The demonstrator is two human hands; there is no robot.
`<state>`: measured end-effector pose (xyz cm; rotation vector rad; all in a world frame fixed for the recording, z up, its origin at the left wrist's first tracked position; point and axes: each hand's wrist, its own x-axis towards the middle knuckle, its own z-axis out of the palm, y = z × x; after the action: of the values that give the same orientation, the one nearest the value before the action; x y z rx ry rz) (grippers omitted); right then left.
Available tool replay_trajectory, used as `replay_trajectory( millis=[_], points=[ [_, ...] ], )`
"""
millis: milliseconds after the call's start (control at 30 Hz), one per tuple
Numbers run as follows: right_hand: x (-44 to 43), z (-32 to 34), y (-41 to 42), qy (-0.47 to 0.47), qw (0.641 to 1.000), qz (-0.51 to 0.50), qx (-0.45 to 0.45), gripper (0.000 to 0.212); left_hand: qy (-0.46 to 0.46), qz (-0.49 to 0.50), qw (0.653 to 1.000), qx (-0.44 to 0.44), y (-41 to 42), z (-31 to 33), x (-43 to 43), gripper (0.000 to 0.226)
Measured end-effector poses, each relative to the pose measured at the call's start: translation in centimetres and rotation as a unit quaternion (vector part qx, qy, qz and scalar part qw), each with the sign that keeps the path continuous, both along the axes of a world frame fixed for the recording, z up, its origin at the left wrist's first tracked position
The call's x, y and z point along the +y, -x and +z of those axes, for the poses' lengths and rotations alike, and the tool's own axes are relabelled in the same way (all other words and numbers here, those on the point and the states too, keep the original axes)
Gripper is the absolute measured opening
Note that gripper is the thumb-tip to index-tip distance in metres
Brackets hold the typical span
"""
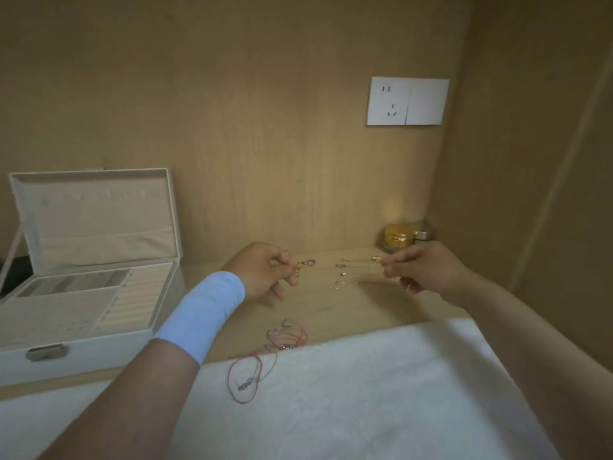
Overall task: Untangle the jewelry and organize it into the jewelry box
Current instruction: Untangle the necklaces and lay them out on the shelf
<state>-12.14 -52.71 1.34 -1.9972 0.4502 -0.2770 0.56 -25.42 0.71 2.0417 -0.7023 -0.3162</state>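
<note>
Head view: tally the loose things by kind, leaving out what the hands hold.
Jewelry box, lid open: 1
Small jars, gold-lidded and silver-lidded: 2
White cloth: 1
Red cord tangle: 1
Total: 5; silver bits between left hand and right hand too blurred to count.

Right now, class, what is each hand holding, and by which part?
Both hands pinch one thin gold chain stretched between them: the left hand at its charm end, the right hand at the opposite end.
</note>
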Motion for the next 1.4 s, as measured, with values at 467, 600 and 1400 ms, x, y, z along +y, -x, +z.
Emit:
replay_trajectory(
  millis=[467, 600, 1400],
  points=[
    [-4.4, -3.9, 3.1, 0.337, 0.929, -0.035, 0.15, 0.018, -0.292, -0.018, 0.929, -0.225, 1.6, -3.4, -8.2, 0.015],
    [-3.7, -4.0, 2.9, 0.396, 0.909, -0.022, 0.127, 0.027, -0.301, -0.041, 0.914, -0.269, 1.6, -3.9, -7.9, 0.026],
    [13.1, -2.8, -4.6, 0.296, 0.897, 0.316, 0.085, 0.02, -0.221, -0.012, 0.971, -0.093, 3.9, -2.7, 6.1, 0.02]
  ],
)
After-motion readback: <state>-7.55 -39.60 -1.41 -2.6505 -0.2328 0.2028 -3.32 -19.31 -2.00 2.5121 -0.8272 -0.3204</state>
